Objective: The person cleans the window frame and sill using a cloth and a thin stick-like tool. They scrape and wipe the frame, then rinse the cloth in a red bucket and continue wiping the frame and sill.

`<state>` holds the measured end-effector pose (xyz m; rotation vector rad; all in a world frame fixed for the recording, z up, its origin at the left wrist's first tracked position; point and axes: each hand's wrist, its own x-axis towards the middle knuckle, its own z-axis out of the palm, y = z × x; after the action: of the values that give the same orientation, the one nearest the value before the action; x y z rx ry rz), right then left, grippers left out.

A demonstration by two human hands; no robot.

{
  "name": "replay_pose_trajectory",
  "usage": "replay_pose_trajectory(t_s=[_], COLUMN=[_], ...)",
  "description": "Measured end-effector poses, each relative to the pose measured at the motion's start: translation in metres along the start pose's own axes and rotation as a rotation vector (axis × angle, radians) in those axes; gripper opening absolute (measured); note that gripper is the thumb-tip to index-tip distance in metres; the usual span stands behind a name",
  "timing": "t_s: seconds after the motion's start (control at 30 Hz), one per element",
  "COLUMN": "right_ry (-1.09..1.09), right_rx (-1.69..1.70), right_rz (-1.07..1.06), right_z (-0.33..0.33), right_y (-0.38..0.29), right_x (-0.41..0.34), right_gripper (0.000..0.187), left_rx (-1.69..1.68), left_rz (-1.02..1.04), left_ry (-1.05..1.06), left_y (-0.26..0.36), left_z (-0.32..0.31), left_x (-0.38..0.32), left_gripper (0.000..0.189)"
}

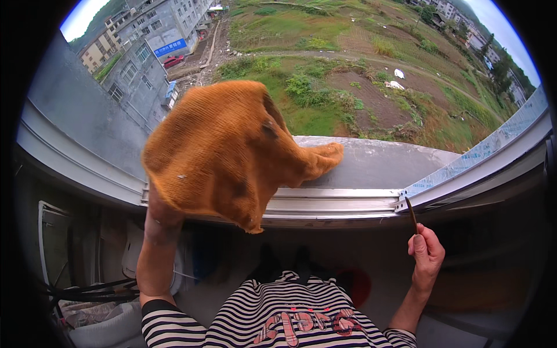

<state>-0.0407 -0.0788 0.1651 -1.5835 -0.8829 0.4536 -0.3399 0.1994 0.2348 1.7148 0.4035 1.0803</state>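
An orange knitted cloth (213,143) with dark stains is spread out over my left hand (162,211), which holds it up at the window opening. The cloth hides the fingers; only the wrist and lower part of the hand show. One end of the cloth trails to the right, over the grey outer ledge (370,161). My right hand (426,254) pinches a thin, dark brown, stick-like tool (411,215) between thumb and fingers. Its tip points up, near the right corner of the white sliding-window track (335,202) in the view.
A glass sash (104,117) stands at the left; a white frame with printed film (483,148) borders the right. Past the ledge is a drop to fields and buildings. Indoors, a red round container (359,285) sits on the floor, and dark hoses (95,289) lie lower left.
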Motion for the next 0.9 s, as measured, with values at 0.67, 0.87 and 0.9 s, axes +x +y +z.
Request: replay_pose_trajectory(t_s=[0.67, 0.87, 0.9], right_ry=[0.028, 0.033, 0.033], right_rx=[-0.029, 0.001, -0.003], right_rz=[-0.009, -0.034, -0.036], right_z=[-0.027, -0.039, -0.041], right_y=[0.004, 0.008, 0.007], right_x=[-0.005, -0.003, -0.004], right_gripper=[0.019, 0.02, 0.02], left_rx=[0.903, 1.031, 0.911], left_rz=[-0.141, -0.321, -0.376], left_ry=[-0.377, -0.032, 0.034], left_y=[-0.097, -0.109, -0.106], left_z=[0.025, -0.083, -0.09], left_x=[-0.061, -0.102, -0.103], left_gripper=[0.044, 0.039, 0.04])
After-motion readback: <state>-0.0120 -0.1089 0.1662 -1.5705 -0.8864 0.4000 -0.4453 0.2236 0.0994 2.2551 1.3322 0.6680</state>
